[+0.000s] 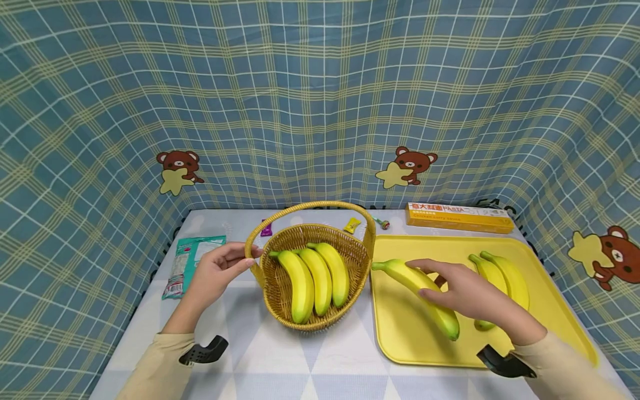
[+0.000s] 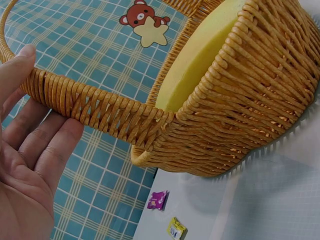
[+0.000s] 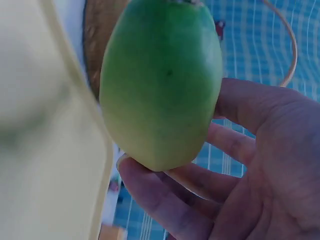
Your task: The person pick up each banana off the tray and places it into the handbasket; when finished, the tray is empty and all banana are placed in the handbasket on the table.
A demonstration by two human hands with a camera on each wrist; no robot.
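A wicker basket (image 1: 356, 278) with a tall arched handle stands on the table, holding three yellow bananas (image 1: 320, 283) side by side. At the basket's left, my left hand (image 1: 216, 270) pinches the lower part of the handle (image 2: 95, 107), thumb on one side and fingers on the other. Over the yellow tray (image 1: 400, 339), my right hand (image 1: 457, 289) grips a banana (image 1: 400, 272) around its middle; its greenish end (image 3: 162, 85) fills much of the right wrist view. Two more bananas (image 1: 512, 278) lie on the tray behind that hand, partly hidden by it.
A teal packet (image 1: 187, 261) lies left of my left hand. Behind the basket are a purple candy (image 1: 266, 228), a yellow candy (image 1: 352, 225) and a lollipop (image 1: 384, 224). A pasta box (image 1: 459, 218) lies behind the tray. Plaid curtain (image 1: 310, 111) encloses the table's back and sides.
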